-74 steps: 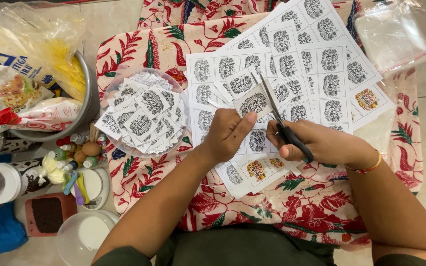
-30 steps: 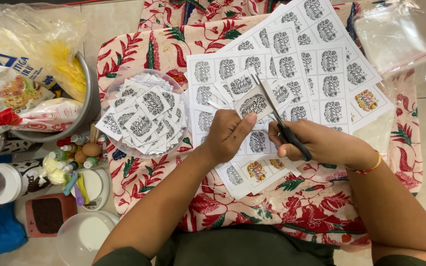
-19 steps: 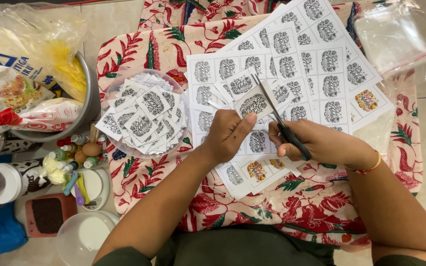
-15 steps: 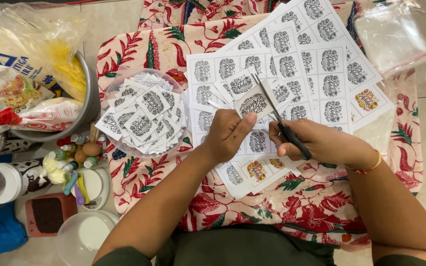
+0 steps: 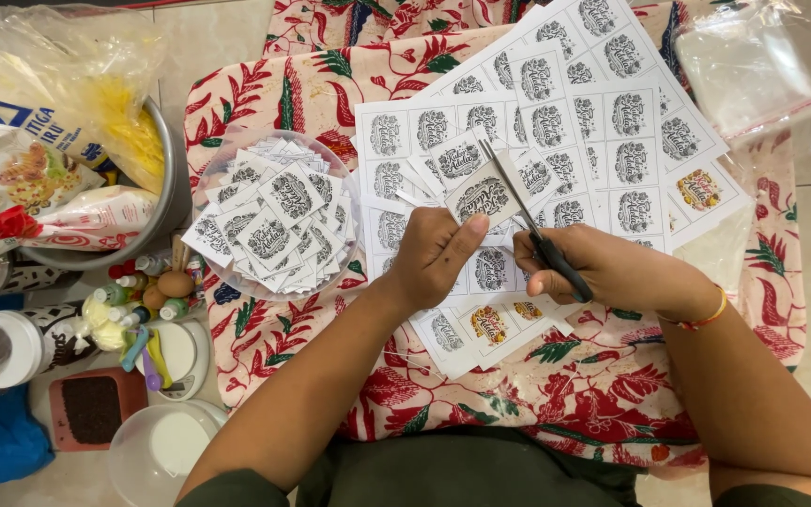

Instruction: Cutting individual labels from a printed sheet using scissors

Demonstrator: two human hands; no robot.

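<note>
Left hand pinches a label, right hand grips scissors cutting it free over the lap; bowl holds many cut labels, but several uncut sheets remain, so roughly partway.

1. Left hand: back up, fingers curled in, thumb stretched forward in a pinch.
2. Right hand: fingers closed in a grip, knuckles toward the left hand.
3. Both forearms bare, angled inward from the bottom corners; hands near, not touching.
</note>
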